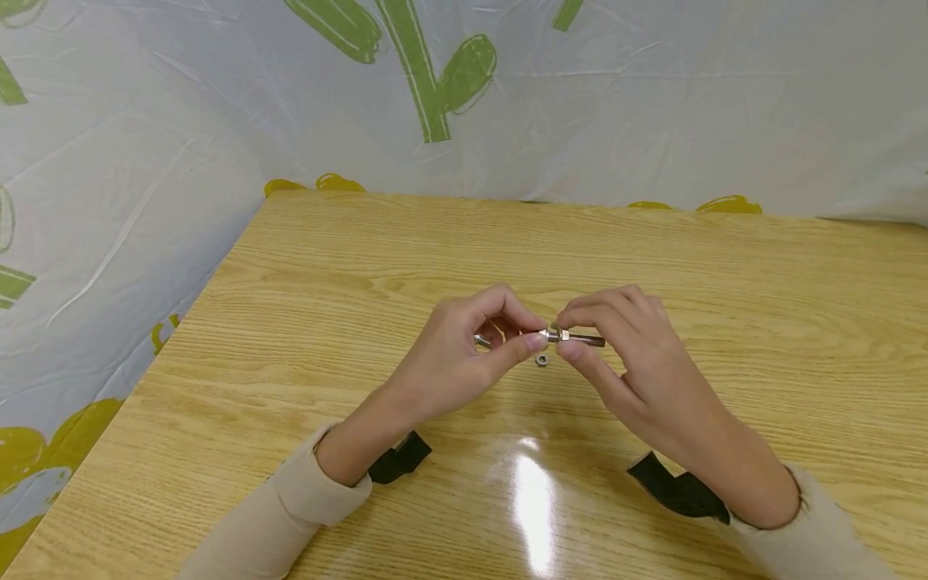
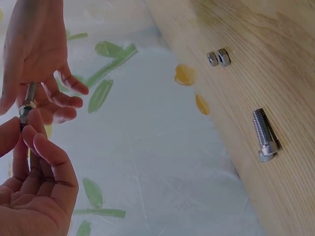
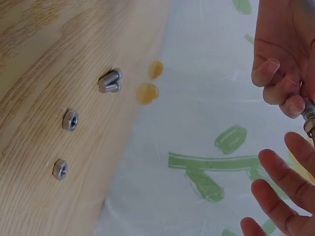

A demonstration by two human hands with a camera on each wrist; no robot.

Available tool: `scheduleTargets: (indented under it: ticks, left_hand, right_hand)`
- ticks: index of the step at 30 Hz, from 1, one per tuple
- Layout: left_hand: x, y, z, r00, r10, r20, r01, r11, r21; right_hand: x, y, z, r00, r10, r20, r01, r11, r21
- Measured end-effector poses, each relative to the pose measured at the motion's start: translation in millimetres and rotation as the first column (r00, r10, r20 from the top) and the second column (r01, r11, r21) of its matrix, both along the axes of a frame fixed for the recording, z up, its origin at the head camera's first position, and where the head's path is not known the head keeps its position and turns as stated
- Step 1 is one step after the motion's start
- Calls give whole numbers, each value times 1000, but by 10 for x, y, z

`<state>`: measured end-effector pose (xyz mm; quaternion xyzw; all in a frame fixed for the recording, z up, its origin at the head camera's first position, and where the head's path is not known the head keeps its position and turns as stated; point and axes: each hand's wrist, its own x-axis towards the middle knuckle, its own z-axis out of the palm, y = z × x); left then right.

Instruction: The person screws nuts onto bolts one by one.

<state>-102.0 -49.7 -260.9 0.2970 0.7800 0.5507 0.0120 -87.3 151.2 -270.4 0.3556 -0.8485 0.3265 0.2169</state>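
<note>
My left hand (image 1: pixel 464 346) pinches a metal bolt (image 1: pixel 589 341) between thumb and forefinger; its shaft points right. A hex nut (image 1: pixel 565 335) sits partway along the shaft, just beyond the left fingertips. The right hand (image 1: pixel 645 370) has its thumb and forefinger on either side of that nut. In the left wrist view the right hand's fingers are spread, with the thumb apart from the nut. The right wrist view shows the nut (image 3: pixel 309 126) near the right forefinger's tip. The bolt's other end is hidden in the left hand.
Two loose nuts lie on the wooden table (image 1: pixel 362 266), a smaller nut (image 2: pixel 212 59) beside a larger nut (image 2: pixel 223 57). Two bolts (image 2: pixel 263 129) lie together nearby. A flower-patterned plastic sheet (image 1: pixel 652 105) hangs behind the table and along its left side.
</note>
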Motion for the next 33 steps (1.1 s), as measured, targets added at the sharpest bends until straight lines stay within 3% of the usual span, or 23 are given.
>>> scheduleTargets:
  ticks: [4, 11, 16, 33]
  left_hand:
    - [1, -7, 3, 1000, 3, 6, -3, 1000, 5]
    - [-1, -14, 6, 1000, 10, 10, -10, 1000, 7]
    - [-2, -13, 5, 1000, 9, 4, -9, 1000, -2]
    - [13, 8, 2, 1000, 3, 10, -3, 1000, -14]
  right_hand:
    - [16, 8, 29, 1000, -8, 16, 8, 1000, 12]
    - [-2, -24, 43, 995, 30, -92, -34, 999, -42]
    - [-9, -27, 41, 993, 42, -106, -47, 998, -49]
    - [21, -23, -4, 1000, -28, 2, 28, 999, -16]
